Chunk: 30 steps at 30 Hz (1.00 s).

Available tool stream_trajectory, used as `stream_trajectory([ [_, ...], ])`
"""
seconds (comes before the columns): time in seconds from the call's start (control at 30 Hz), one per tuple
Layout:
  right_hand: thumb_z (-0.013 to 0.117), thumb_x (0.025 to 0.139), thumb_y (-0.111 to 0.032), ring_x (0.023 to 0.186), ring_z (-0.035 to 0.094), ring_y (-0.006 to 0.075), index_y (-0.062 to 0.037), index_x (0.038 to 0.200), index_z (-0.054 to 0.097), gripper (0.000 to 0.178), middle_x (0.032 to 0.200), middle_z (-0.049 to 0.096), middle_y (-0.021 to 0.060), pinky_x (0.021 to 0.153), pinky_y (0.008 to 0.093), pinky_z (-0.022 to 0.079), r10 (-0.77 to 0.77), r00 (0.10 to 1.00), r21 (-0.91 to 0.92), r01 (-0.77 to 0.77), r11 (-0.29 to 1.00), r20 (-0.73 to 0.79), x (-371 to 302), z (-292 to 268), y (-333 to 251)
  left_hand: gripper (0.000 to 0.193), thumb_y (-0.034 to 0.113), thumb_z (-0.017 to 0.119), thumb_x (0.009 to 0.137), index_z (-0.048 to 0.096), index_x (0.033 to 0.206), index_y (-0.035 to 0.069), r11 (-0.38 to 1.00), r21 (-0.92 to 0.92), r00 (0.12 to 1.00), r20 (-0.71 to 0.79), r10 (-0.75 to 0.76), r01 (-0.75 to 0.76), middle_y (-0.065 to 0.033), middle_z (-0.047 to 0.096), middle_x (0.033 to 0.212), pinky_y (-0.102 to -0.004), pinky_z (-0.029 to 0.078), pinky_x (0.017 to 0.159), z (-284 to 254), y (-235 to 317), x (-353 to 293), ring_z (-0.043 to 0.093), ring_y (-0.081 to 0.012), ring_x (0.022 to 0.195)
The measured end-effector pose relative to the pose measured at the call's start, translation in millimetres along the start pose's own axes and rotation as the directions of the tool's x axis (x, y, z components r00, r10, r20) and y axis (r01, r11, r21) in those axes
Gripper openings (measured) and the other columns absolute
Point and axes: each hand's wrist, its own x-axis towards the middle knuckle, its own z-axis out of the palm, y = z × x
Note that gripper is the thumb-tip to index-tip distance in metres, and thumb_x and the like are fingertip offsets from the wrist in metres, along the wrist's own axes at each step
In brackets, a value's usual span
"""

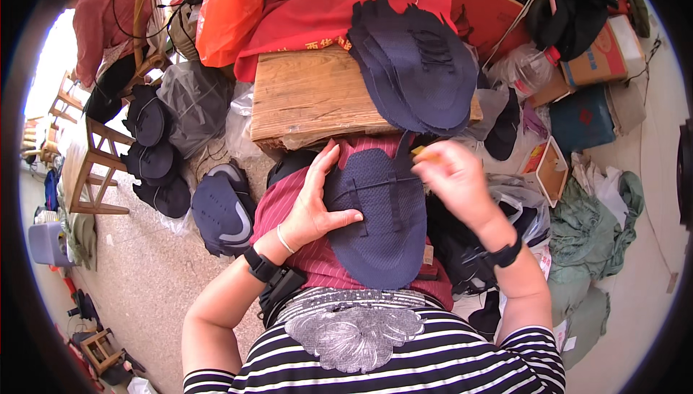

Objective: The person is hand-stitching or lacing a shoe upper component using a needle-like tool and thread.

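A dark navy, textured shoe upper (375, 249) with a rounded near end lies over my lap. Dark straps or cords cross its middle. My left hand (315, 202) holds its left edge, the thumb on top and the fingers stretched along the side. At its far right edge my right hand (453, 176) is blurred, the fingers closed around a small yellow object (426, 154) whose kind I cannot make out. Just beyond, a stack of similar navy uppers (419, 69) covers the right part of a wooden block (310, 91).
Bundles of dark pieces (155, 163) and a navy stack (224, 210) lie on the floor at left, near a wooden stool (94, 163). Green cloth (588, 235), a cardboard box (595, 58) and clear plastic bags (523, 69) crowd the right. An orange bag (231, 15) hangs behind.
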Motion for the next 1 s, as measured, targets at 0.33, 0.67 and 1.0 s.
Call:
stream_trajectory([
  [0.33,0.072,0.079,-0.013,0.077,0.069,0.0289,-0.008,0.088,0.065,0.012,0.082,0.068,0.008,0.066,0.0403,0.055,-0.321,0.903,-0.382,0.414,0.826,0.284,10,59,-20,0.116,0.031,0.096,0.067,0.03,0.159,0.007,0.996,0.082,0.999,0.028,-0.027,0.025,-0.0192,0.029,0.161,-0.0437,0.028,0.123,-2,3,0,0.03,-0.034,0.15],
  [0.67,0.071,0.077,-0.011,0.071,0.067,0.0304,-0.0076,0.087,0.063,0.013,0.079,0.066,0.0098,0.064,0.0418,0.053,-0.227,0.939,-0.355,0.311,0.881,0.259,5,44,-19,0.113,0.033,0.095,0.067,0.033,0.157,0.008,0.995,0.09,0.999,0.028,-0.04,0.037,-0.019,0.034,0.157,-0.0432,0.032,0.121,-2,5,0,0.035,-0.0339,0.147],
  [1.0,0.069,0.088,-0.012,0.072,0.067,0.0236,-0.0036,0.099,0.064,0.015,0.084,0.068,0.0096,0.066,0.0356,0.053,0.052,0.952,-0.099,-0.023,0.995,0.302,0,28,-23,0.082,0.024,0.093,0.071,0.048,0.137,0.007,0.999,-0.014,0.992,-0.121,0.027,-0.028,-0.0221,0.034,0.153,-0.0461,0.036,0.118,4,4,-3,0.037,-0.0378,0.145],
])
